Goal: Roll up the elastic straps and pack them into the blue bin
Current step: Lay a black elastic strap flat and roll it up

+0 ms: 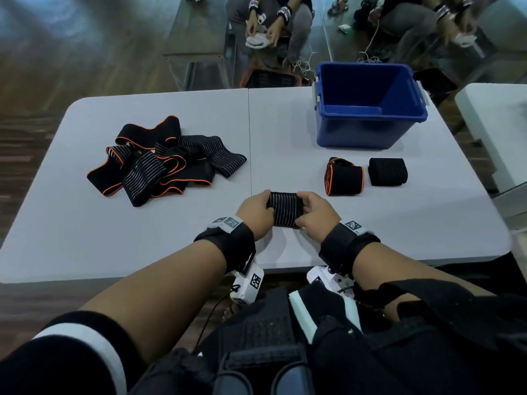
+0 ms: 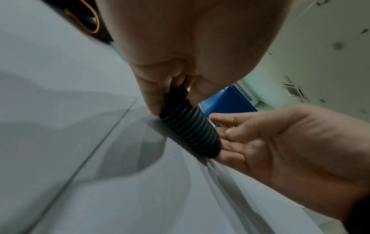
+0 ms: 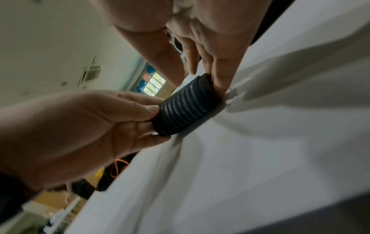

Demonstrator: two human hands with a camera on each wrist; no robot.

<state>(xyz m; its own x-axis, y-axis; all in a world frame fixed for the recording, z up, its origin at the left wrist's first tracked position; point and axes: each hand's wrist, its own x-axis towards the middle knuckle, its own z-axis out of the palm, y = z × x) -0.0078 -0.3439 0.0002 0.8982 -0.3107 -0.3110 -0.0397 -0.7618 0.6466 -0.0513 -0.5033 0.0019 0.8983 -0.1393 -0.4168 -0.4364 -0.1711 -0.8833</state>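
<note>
A black rolled strap [image 1: 285, 209] with thin white stripes lies crosswise at the table's near edge, held at both ends. My left hand [image 1: 258, 212] grips its left end between thumb and fingers. My right hand [image 1: 315, 212] holds the right end. In the left wrist view the roll [image 2: 190, 126] sits low on the table top. In the right wrist view the roll [image 3: 186, 107] is clamped between both hands. The blue bin [image 1: 362, 132] stands at the far right; nothing shows inside it. A pile of unrolled straps [image 1: 162, 161] lies at the left.
Two finished rolls lie in front of the bin: an orange-edged roll [image 1: 345, 176] and a plain black roll [image 1: 387, 171]. The grey table [image 1: 171, 238] has a seam down its middle. Other people sit beyond the far edge. A white table stands at the right.
</note>
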